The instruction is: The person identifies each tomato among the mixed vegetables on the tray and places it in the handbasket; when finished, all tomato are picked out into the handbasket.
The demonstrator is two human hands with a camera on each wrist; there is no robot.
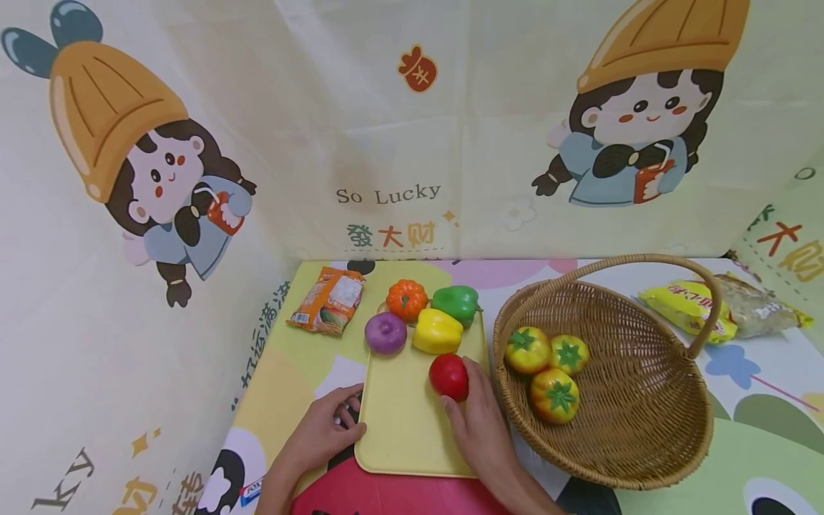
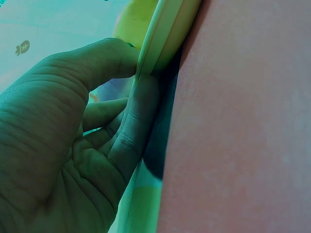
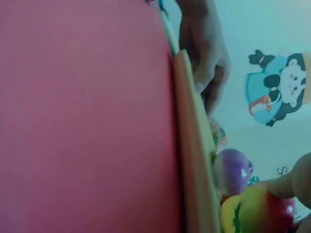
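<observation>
My right hand grips a round red apple-like fruit over the right part of the yellow tray. In the right wrist view the fruit shows a yellow-green side as well; whether it touches the tray I cannot tell. At the tray's left edge, my left hand pinches the rim; the left wrist view shows the thumb and a finger of that hand against it. Toward the tray's far end sit a purple onion, an orange pumpkin, a yellow bell pepper and a green bell pepper.
Right of the tray, a wicker basket with a tall handle holds three yellow-orange fruits with green leafy tops. An orange snack packet lies behind left. Yellow and clear packets lie behind the basket. Printed cloth walls stand around the table.
</observation>
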